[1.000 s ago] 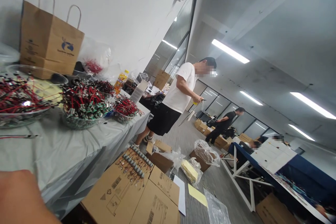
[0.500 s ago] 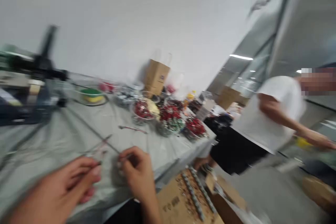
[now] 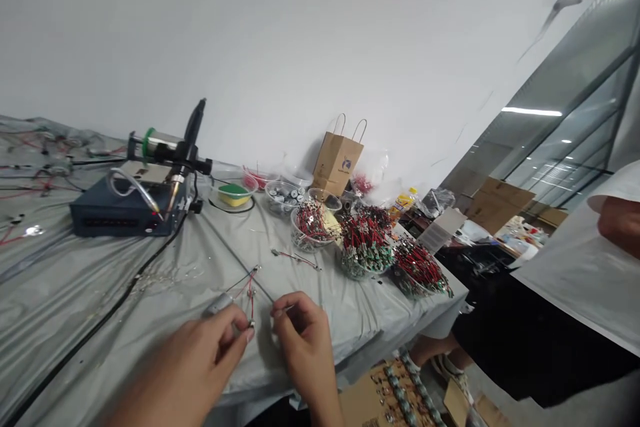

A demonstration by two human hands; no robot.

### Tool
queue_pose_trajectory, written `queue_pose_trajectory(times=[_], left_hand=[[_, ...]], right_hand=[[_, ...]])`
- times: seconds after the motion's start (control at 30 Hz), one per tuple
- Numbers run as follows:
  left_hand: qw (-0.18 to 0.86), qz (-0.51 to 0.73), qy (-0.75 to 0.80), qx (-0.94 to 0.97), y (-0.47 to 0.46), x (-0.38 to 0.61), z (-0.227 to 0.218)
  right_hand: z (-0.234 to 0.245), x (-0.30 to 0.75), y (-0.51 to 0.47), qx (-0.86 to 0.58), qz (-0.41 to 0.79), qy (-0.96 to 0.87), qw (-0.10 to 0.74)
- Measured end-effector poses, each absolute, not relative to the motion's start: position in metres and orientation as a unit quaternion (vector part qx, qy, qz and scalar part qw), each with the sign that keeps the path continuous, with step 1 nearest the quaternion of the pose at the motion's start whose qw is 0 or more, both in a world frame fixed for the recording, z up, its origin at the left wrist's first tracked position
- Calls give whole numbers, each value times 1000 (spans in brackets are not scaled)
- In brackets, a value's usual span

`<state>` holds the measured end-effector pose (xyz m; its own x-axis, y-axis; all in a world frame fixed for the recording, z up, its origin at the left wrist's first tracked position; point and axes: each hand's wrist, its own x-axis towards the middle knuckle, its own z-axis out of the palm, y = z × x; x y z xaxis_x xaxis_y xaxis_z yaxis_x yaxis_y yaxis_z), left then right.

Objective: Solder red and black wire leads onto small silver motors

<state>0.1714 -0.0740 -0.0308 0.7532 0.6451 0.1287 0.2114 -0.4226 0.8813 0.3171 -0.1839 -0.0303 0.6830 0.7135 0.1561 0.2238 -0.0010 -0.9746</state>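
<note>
My left hand pinches a small wired part with thin red and black leads just above the grey table cover. A small silver cylinder lies by its fingertips. My right hand is closed in a pinch close beside it, on what looks like a thin lead end; I cannot make that out clearly. Both hands sit near the table's front edge.
A dark soldering station with its iron stands at back left, a black cable running forward. Clear bowls of red-wired parts line the right side. A paper bag leans by the wall. A person in white stands right.
The view swung from the room and floor boxes back down to the table. Both my hands came into view and are pinched on the wired part.
</note>
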Motion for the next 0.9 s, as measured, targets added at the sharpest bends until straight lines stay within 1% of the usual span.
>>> queue_pose_trajectory(times=[0.07, 0.13, 0.23, 0.33, 0.4, 0.47, 0.57, 0.67, 0.77, 0.9], left_hand=[[448, 207, 275, 825, -74, 167, -24], [473, 230, 285, 801, -72, 159, -17], [584, 301, 274, 702, -70, 142, -8], [701, 321, 234, 593, -72, 127, 0], [726, 344, 228, 551, -77, 120, 3], [714, 379, 235, 539, -82, 116, 4], [683, 409, 225, 562, -85, 112, 0], [647, 411, 187, 615, -81, 108, -6], [586, 425, 180, 666, -76, 103, -9], [502, 436, 181, 725, -71, 97, -8]], right_hand=[[-31, 319, -184, -680, 194, -354, 612], [-31, 320, -185, -681, 187, -360, 610], [-33, 322, -188, -680, 164, -358, 618], [-32, 317, -192, -676, 108, -347, 642], [-25, 307, -195, -669, 53, -364, 646], [-14, 294, -197, -653, 27, -428, 624], [7, 271, -193, -613, 54, -527, 586], [24, 255, -183, -580, 77, -569, 577], [35, 247, -175, -563, 98, -603, 557], [45, 244, -167, -565, 88, -644, 508]])
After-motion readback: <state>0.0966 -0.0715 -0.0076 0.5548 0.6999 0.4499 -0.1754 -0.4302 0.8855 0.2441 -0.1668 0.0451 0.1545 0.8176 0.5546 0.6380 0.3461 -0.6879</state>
